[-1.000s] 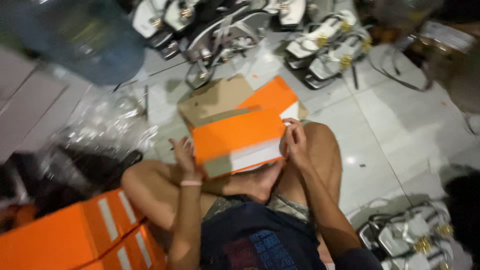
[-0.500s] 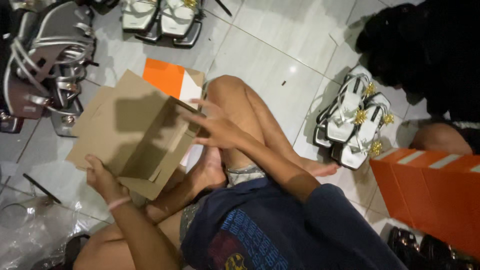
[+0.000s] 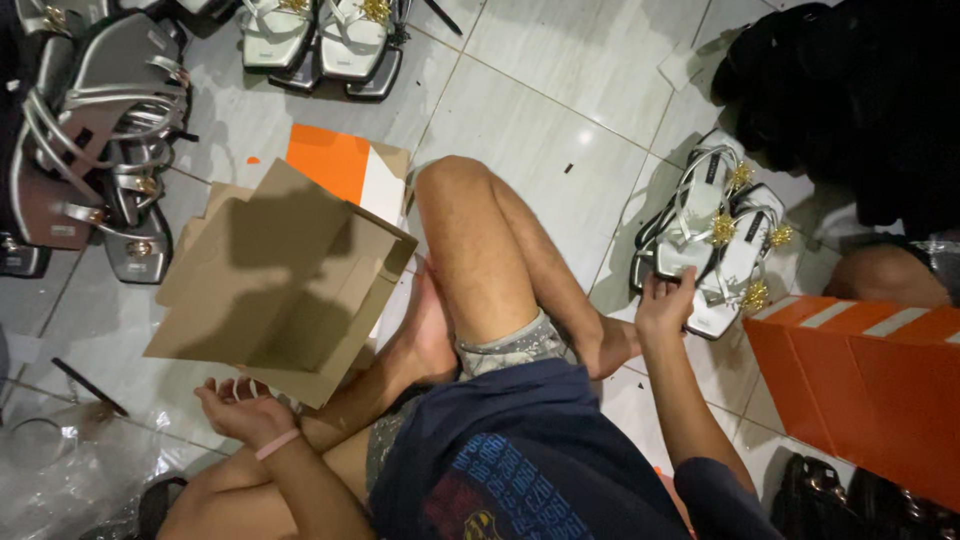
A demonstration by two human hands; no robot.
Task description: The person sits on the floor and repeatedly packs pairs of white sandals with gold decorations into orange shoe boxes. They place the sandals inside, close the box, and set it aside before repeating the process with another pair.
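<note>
1. Right hand (image 3: 664,303): I see its fingers closed on the silver sandals (image 3: 710,240) lying on the tiled floor (image 3: 540,130).
2. Left hand (image 3: 236,405): open, palm up, supporting the cardboard box (image 3: 280,280) from below.

Open brown cardboard box (image 3: 280,275) at left, orange-white lid (image 3: 345,170) behind — orange box (image 3: 870,385) right

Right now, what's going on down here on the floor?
A person sits cross-legged on the tiled floor. The left hand supports an open brown cardboard box from below, while the right hand reaches out and touches a pair of white strappy sandals with gold ornaments. An orange box stands to the right, and more sandals lie around.
</note>
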